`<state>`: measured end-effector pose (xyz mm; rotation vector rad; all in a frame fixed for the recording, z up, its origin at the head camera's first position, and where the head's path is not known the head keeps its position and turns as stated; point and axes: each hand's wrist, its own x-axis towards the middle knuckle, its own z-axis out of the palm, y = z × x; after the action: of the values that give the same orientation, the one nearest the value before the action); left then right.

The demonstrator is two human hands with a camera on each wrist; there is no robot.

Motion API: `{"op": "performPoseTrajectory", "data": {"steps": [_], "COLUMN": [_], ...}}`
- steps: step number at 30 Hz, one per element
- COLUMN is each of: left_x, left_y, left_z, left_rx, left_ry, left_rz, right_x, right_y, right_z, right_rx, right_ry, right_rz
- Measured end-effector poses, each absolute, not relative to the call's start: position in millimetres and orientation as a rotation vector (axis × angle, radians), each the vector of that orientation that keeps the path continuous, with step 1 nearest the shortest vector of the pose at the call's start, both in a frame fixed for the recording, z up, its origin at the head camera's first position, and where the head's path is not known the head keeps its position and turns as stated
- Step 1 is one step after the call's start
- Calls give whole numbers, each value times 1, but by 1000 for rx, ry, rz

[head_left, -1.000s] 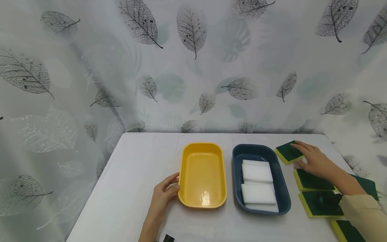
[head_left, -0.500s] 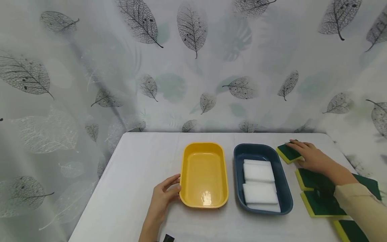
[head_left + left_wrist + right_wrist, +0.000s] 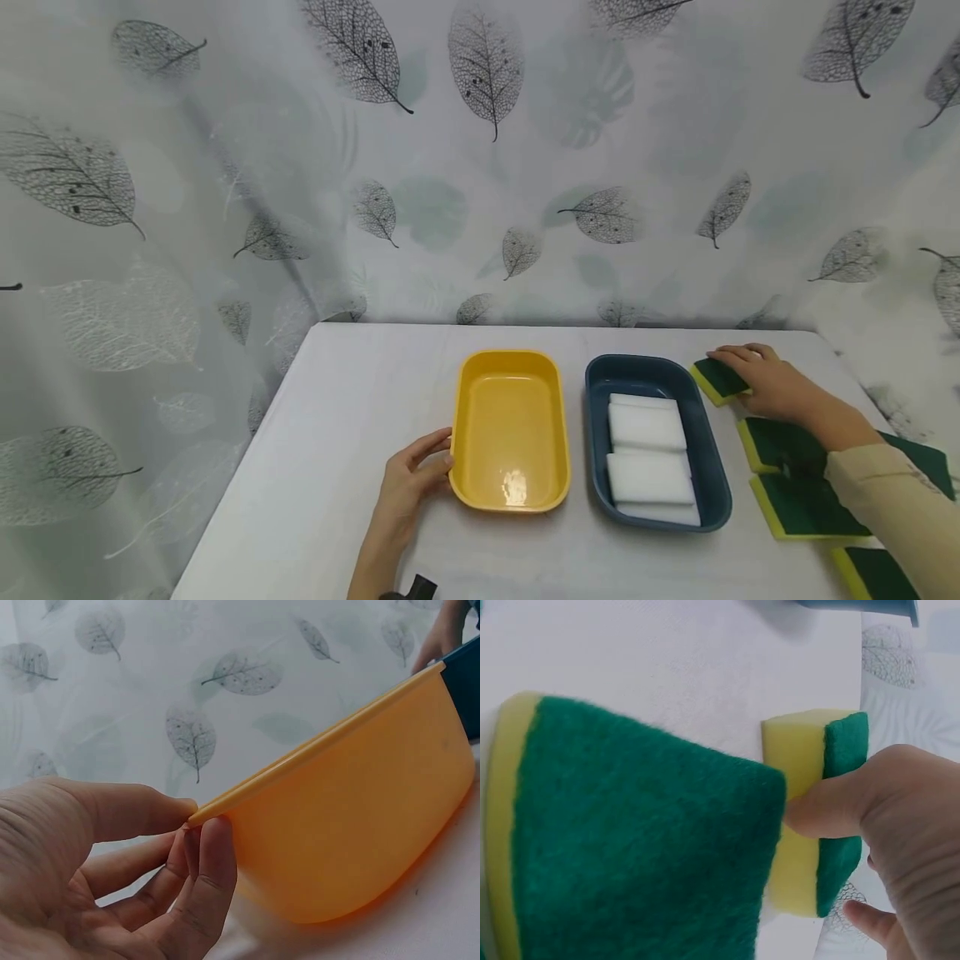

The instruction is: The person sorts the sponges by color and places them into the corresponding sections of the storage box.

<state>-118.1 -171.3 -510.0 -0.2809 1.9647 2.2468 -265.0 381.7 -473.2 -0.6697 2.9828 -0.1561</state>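
In the head view my left hand (image 3: pixel 405 492) pinches the left rim of the empty yellow tray (image 3: pixel 512 425); the left wrist view shows thumb and fingertips on the rim of the yellow tray (image 3: pixel 352 810). At the right, my right hand (image 3: pixel 772 387) holds a green and yellow sponge (image 3: pixel 722 379) beside the back right corner of the blue tray (image 3: pixel 708 467). The right wrist view has my thumb against the yellow side of that sponge (image 3: pixel 795 757). White sponges (image 3: pixel 648 479) lie inside the blue tray.
More green and yellow sponges (image 3: pixel 813 507) lie on the table's right side, partly under my right forearm; one (image 3: pixel 645 825) fills much of the right wrist view. A leaf-patterned curtain (image 3: pixel 525 167) hangs behind the white table (image 3: pixel 360 400).
The whole head view has shifted slightly. My right hand has stayed on the back sponge, its fingers further over the top; my left hand still holds the yellow tray's rim.
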Motion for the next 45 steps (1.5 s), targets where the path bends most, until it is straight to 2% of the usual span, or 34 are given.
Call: {"op": "performPoseTrajectory", "data": {"steps": [9, 23, 30, 45], "left_x": [-121, -118, -121, -118], "left_y": [-168, -169, -170, -170], "left_z": [-511, -512, -513, -515], "left_rx": [-251, -293, -289, -287], "left_ry": [1963, 1922, 1950, 1958], "left_rz": [2267, 2270, 2252, 2266], "right_x": [-269, -275, -273, -255], "right_y": [378, 370, 348, 287], "right_z": [-465, -439, -428, -430], "right_rx": [-541, -555, -598, -749], "right_ry": [2977, 3051, 3079, 3096], "right_rz": [-127, -274, -336, -567]}}
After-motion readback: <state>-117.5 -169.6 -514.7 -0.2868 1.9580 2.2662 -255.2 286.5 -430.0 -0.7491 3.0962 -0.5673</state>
